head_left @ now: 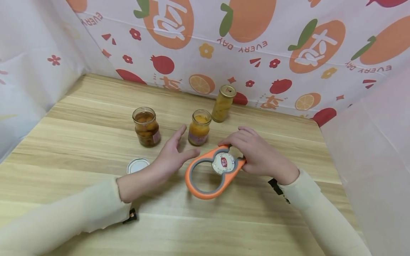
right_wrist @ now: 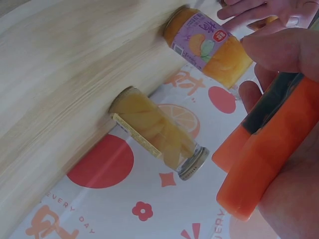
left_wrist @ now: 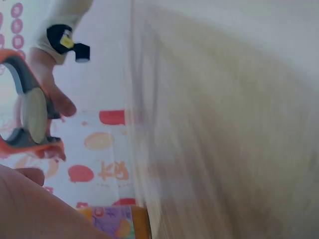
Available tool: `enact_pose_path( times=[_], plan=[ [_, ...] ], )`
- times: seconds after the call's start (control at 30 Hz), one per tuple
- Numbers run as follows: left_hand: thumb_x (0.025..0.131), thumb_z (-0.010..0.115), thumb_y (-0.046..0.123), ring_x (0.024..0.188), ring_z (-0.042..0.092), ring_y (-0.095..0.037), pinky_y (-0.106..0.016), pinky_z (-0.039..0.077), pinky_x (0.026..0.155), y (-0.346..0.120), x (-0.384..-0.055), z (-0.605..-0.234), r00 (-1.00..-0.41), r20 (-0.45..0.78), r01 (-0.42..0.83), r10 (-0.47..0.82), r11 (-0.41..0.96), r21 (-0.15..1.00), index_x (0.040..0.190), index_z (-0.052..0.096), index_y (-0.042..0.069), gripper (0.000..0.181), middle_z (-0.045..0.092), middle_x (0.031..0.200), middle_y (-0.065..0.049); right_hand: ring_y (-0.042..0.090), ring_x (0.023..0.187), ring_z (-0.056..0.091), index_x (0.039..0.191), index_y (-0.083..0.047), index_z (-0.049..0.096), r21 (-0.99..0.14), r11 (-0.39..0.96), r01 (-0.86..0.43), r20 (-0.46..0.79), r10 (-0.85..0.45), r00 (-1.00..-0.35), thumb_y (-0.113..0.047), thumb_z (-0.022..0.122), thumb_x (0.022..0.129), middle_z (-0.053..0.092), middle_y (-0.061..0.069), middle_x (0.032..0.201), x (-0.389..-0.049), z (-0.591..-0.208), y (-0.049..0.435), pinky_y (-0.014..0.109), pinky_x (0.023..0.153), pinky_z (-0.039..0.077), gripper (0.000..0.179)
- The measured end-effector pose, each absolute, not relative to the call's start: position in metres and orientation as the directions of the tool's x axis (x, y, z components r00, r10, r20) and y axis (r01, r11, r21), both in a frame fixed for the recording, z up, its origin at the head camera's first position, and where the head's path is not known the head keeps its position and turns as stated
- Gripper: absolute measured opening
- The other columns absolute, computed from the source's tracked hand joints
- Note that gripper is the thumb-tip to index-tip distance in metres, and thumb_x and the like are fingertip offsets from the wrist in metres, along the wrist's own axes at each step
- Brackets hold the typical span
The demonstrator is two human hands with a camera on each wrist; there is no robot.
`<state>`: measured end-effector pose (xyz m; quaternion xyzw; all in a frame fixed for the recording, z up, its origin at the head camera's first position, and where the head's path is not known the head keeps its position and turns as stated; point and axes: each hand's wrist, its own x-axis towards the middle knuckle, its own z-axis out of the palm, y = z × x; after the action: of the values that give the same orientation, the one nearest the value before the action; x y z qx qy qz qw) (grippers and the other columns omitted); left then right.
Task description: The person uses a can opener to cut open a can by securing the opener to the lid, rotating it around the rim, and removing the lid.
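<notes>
My right hand (head_left: pixel 257 154) grips the handle end of an orange jar opener (head_left: pixel 199 194) with grey inner edges, held up over the table. A round printed jar lid (head_left: pixel 223 163) sits between the opener's arms, close to my fingers. To its left, my left hand (head_left: pixel 164 158) is spread with thumb and fingers apart, holding nothing. Just beyond the left fingertips stands a lidless jar of orange fruit (head_left: pixel 199 129); its purple label (right_wrist: pixel 197 42) faces the right wrist view. In the left wrist view, the opener (left_wrist: pixel 30 147) and lid (left_wrist: pixel 35 115) appear at the left edge.
A lidless jar with dark contents (head_left: pixel 146 129) stands on the left. Behind the orange jar is a taller, lidded jar of yellow fruit (head_left: pixel 223 105), near the fruit-printed backdrop (head_left: pixel 192 60). One white lid (head_left: pixel 137 164) lies on the wooden table (head_left: pixel 179 227) beside my left forearm.
</notes>
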<state>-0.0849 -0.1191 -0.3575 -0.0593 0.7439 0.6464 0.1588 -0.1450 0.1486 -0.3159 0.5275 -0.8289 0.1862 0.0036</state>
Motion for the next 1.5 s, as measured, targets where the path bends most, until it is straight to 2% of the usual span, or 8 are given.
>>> enact_pose_path(
  times=[0.23,0.4,0.5,0.63,0.77,0.9,1.13,1.5],
  plan=[
    [0.097,0.062,0.023,0.153,0.011,-0.023,-0.045,0.012,0.123,-0.116,-0.070,-0.351,-0.948,-0.275,-0.280,0.159,-0.007,0.960,0.159,0.023,0.017,0.073,0.017,0.166,0.004,0.014,0.112,0.056,0.123,-0.017,0.064,-0.304,0.368,-0.879,0.210,-0.874,-0.439,-0.012,0.084,0.076,0.066,-0.007,0.116,-0.143,-0.316,0.148,0.047,0.111,0.033,0.051],
    [0.098,0.056,0.009,0.145,0.034,-0.027,-0.046,0.028,0.118,-0.113,-0.066,-0.351,-0.956,-0.227,-0.245,0.187,-0.081,0.966,0.145,0.043,0.009,0.048,0.041,0.153,-0.009,0.015,0.109,0.056,0.121,-0.014,0.064,-0.294,0.360,-0.885,0.230,-0.873,-0.431,-0.014,0.084,0.076,0.066,-0.006,0.115,-0.142,-0.315,0.147,0.046,0.110,0.035,0.049],
    [0.098,0.057,0.009,0.132,0.050,-0.028,-0.045,0.038,0.112,-0.111,-0.066,-0.354,-0.929,-0.244,-0.280,0.277,-0.098,0.955,0.139,0.047,0.006,0.042,0.051,0.142,-0.013,0.015,0.106,0.057,0.119,-0.013,0.064,-0.274,0.355,-0.894,0.239,-0.875,-0.421,-0.017,0.084,0.076,0.066,-0.005,0.114,-0.141,-0.315,0.145,0.044,0.108,0.037,0.048],
    [0.095,0.065,0.014,0.125,0.056,-0.025,-0.043,0.041,0.109,-0.109,-0.064,-0.359,-0.847,-0.243,-0.337,0.472,-0.124,0.933,0.141,0.047,0.012,0.050,0.055,0.140,-0.011,0.014,0.098,0.056,0.117,-0.012,0.063,-0.261,0.367,-0.893,0.235,-0.873,-0.427,-0.020,0.085,0.074,0.065,-0.005,0.109,-0.138,-0.313,0.144,0.039,0.101,0.042,0.049],
    [0.089,0.073,0.024,0.129,0.052,-0.026,-0.040,0.040,0.107,-0.105,-0.065,-0.361,-0.783,-0.163,-0.321,0.600,-0.167,0.932,0.142,0.048,0.017,0.060,0.056,0.140,-0.010,0.012,0.096,0.057,0.117,-0.012,0.060,-0.254,0.387,-0.887,0.224,-0.868,-0.443,-0.027,0.087,0.073,0.064,-0.004,0.106,-0.137,-0.313,0.144,0.038,0.095,0.046,0.053],
    [0.085,0.078,0.032,0.124,0.054,-0.025,-0.035,0.043,0.104,-0.100,-0.068,-0.362,-0.769,-0.092,-0.277,0.633,-0.199,0.940,0.143,0.049,0.018,0.065,0.061,0.133,-0.010,0.012,0.098,0.058,0.118,-0.012,0.061,-0.252,0.402,-0.880,0.203,-0.868,-0.454,-0.031,0.088,0.072,0.064,-0.004,0.108,-0.136,-0.313,0.144,0.038,0.096,0.047,0.056],
    [0.086,0.079,0.024,0.116,0.060,-0.019,-0.029,0.046,0.101,-0.098,-0.074,-0.361,-0.750,-0.151,-0.362,0.644,-0.210,0.908,0.149,0.043,0.019,0.073,0.060,0.133,-0.010,0.014,0.103,0.058,0.118,-0.012,0.062,-0.260,0.408,-0.875,0.168,-0.874,-0.457,-0.029,0.086,0.074,0.065,-0.004,0.112,-0.133,-0.316,0.142,0.039,0.100,0.046,0.053],
    [0.079,0.085,0.037,0.120,0.057,-0.019,-0.031,0.047,0.099,-0.094,-0.078,-0.359,-0.737,-0.077,-0.336,0.671,-0.266,0.903,0.150,0.037,0.018,0.088,0.053,0.144,-0.011,0.009,0.092,0.054,0.121,-0.014,0.056,-0.334,0.390,-0.858,0.198,-0.861,-0.468,-0.022,0.084,0.074,0.059,-0.006,0.108,-0.135,-0.319,0.141,0.031,0.083,0.049,0.055]
  ],
)
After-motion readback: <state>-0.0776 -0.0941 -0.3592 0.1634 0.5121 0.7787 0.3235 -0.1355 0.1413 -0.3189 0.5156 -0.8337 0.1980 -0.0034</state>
